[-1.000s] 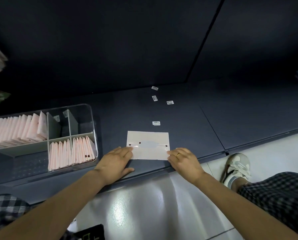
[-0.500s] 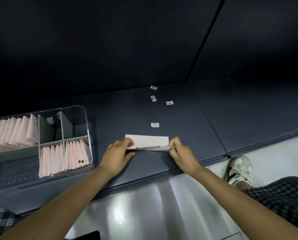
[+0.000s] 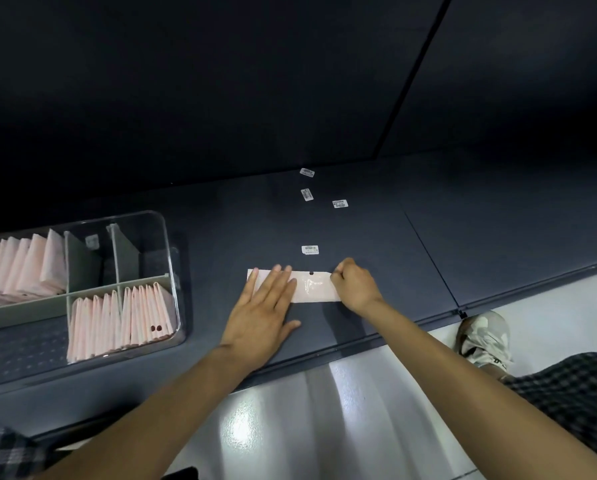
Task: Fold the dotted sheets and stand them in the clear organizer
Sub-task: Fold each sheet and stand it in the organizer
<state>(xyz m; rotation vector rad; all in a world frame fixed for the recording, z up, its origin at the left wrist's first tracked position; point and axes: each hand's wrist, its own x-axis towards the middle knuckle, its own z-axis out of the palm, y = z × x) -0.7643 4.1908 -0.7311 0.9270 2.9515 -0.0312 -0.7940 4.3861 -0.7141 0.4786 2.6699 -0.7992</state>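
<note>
A pale pink dotted sheet (image 3: 312, 289), folded in half into a long strip, lies flat on the dark shelf (image 3: 376, 258). My left hand (image 3: 260, 317) presses its left part with straight fingers spread flat. My right hand (image 3: 354, 284) has its fingers curled at the strip's right end, pinching that edge. A dark dot shows at the strip's top edge. The clear organizer (image 3: 167, 237) stands to the left, with several folded pink sheets (image 3: 117, 318) upright in its front compartments and more in the back left one.
Several small white barcode stickers (image 3: 310, 250) are stuck on the shelf behind the sheet. A seam (image 3: 428, 258) runs across the shelf to the right. Below the shelf edge are a glossy white floor, my shoe (image 3: 482, 336) and checked trousers.
The flat sheet was folded over, near edge onto far edge, into a narrow strip. My left hand went from pinching a corner to pressing flat; my right hand slid to the right end.
</note>
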